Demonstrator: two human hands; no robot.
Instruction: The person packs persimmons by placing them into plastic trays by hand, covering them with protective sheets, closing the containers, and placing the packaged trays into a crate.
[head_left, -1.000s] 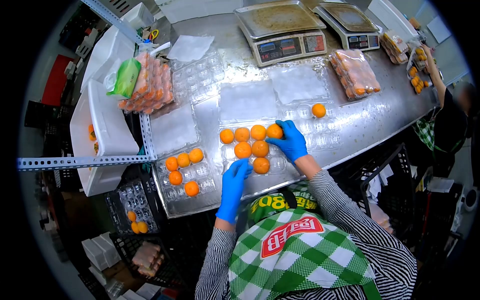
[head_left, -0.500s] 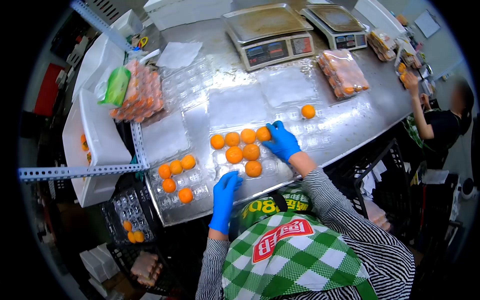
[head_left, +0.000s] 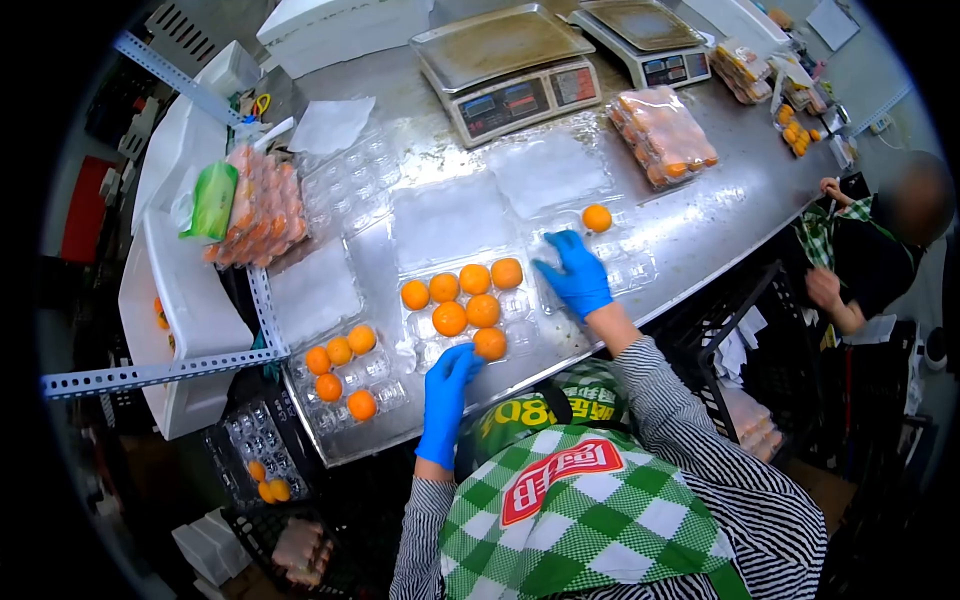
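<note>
A clear plastic tray in front of me holds several oranges, among them a full row along its far side. My left hand, in a blue glove, lies at the tray's near edge with fingers stretched out, their tips close to the nearest orange; whether they touch is unclear. To the right, my right hand, also gloved, has its fingers apart and nothing in them. It is over the left part of another clear tray, just below a single orange.
Farther left, a third tray carries several oranges. Two scales stand at the back. Wrapped orange packs sit at the right, others by a green bag at the left. A co-worker is at the table's right end.
My right hand has let go of the orange at the far row's right end and moved right, off it. The view has shifted slightly. The co-worker's raised arm has come down.
</note>
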